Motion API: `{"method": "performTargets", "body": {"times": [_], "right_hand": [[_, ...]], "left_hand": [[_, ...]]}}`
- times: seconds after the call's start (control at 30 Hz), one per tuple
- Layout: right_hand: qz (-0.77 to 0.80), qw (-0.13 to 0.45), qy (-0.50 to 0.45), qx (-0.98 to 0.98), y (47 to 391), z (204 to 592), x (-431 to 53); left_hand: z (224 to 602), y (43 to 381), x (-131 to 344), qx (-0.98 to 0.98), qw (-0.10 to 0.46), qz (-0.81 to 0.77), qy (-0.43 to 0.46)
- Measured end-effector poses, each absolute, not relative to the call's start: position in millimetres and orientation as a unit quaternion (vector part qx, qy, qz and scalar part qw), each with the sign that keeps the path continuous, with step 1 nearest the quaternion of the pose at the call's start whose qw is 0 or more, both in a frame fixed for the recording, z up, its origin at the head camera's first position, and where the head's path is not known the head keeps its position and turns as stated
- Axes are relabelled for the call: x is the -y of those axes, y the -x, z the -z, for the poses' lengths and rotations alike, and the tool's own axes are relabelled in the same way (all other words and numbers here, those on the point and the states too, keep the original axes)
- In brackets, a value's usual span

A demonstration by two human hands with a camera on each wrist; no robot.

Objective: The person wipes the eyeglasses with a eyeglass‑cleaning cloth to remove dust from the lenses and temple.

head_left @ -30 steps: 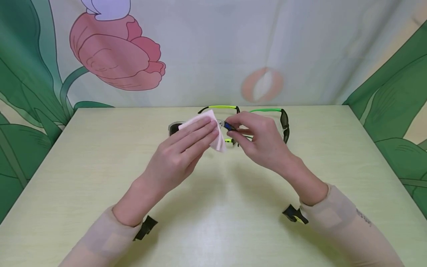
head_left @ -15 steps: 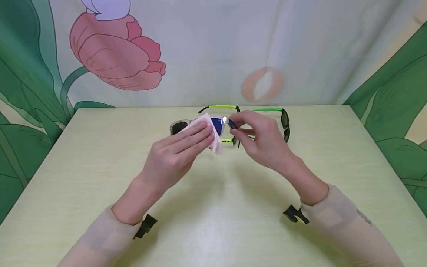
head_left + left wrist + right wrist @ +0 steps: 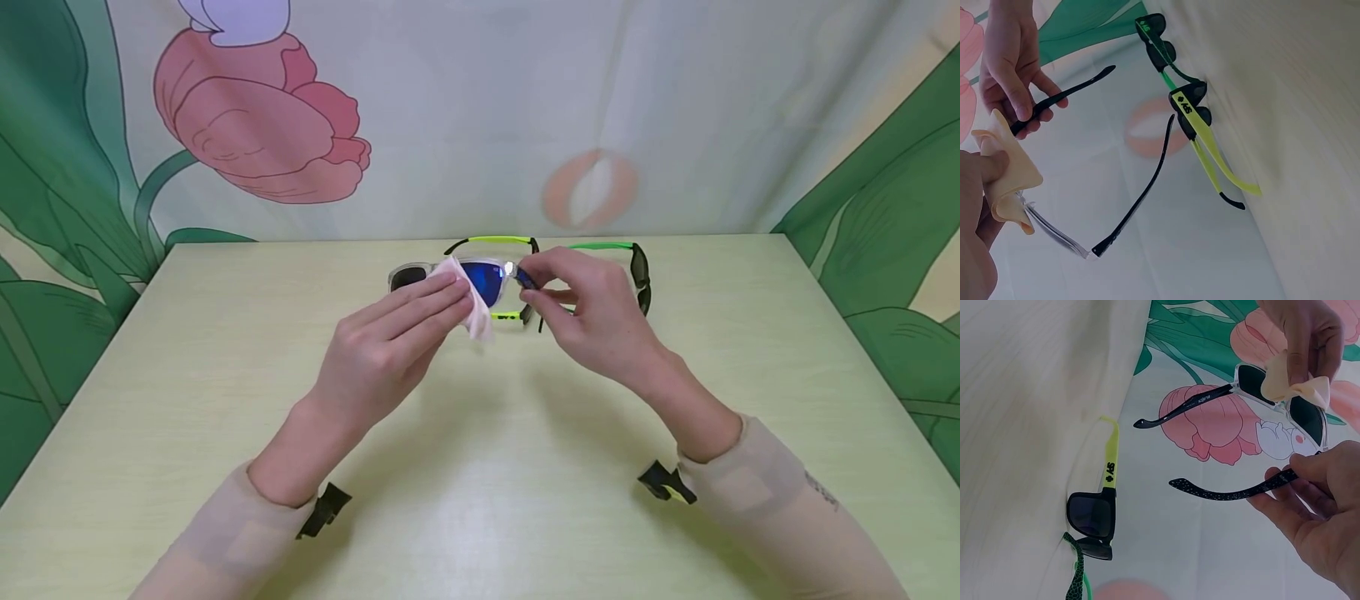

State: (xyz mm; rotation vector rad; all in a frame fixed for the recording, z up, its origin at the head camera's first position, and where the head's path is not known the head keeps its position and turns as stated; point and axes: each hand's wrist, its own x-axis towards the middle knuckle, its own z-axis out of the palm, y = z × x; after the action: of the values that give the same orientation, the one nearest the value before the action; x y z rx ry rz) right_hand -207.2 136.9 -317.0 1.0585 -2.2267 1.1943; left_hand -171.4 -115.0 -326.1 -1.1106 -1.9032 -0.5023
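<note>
Sunglasses with a clear frame, blue mirrored lenses [image 3: 483,282] and dark arms are held up above the table. My right hand [image 3: 600,312] pinches one speckled dark arm [image 3: 1222,495] near its hinge between thumb and fingers. A thin pale cloth [image 3: 477,315] is folded over the middle of the frame, and my left hand [image 3: 386,346] holds it there, fingers in front and thumb behind. In the right wrist view the cloth [image 3: 1310,390] lies around the bridge and partly over both lenses. The other arm [image 3: 1141,194] of the sunglasses sticks out free, unfolded.
Black sunglasses with yellow arms [image 3: 1210,150] stand on the table [image 3: 225,375] behind the hands. Next to them, dark sunglasses with green arms [image 3: 640,279] stand further right. A flower-printed curtain [image 3: 465,125] hangs along the table's far edge.
My left hand and the cloth have slid leftward along the sunglasses, baring the blue lens nearest my right hand. The sunglasses and right hand have shifted slightly right.
</note>
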Motion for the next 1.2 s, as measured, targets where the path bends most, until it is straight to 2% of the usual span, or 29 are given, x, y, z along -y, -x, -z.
{"method": "performTargets", "body": {"times": [0.4,0.87,1.2], "right_hand": [[-0.388,0.219,-0.413,0.794,201,314,-132],[-0.410,0.213,-0.400,0.791,199,313,-132],[-0.419,0.208,-0.381,0.797,200,310,-136]], "left_hand": [[322,172,104,0.748,0.423,0.197,0.472],[318,168,101,0.714,0.476,0.193,0.477],[319,167,107,0.726,0.457,0.202,0.473]]}}
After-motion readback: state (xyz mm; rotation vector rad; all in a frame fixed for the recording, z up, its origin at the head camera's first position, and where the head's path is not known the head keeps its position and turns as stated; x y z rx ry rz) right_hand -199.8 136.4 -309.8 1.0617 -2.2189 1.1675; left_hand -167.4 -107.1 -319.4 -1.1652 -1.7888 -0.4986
